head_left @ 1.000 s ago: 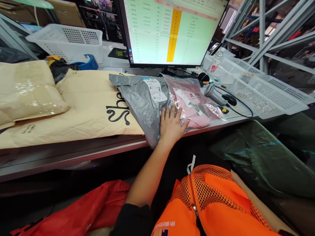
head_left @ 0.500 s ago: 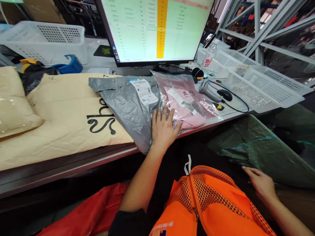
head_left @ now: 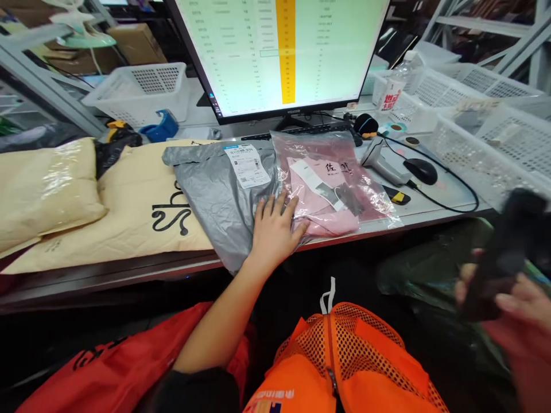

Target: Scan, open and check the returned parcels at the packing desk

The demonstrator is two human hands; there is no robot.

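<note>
Gray mailer (head_left: pixel 219 198), L hand (head_left: pixel 275 229) flat atop – fingers apart, R hand (head_left: pixel 526 301) – clamped on blurry blk item (head_left: pixel 505 252)

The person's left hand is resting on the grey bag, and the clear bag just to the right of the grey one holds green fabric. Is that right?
Not quite: the fabric in the clear bag is pink, not green, as the head view shows. The left hand does rest on the grey bag.
</note>
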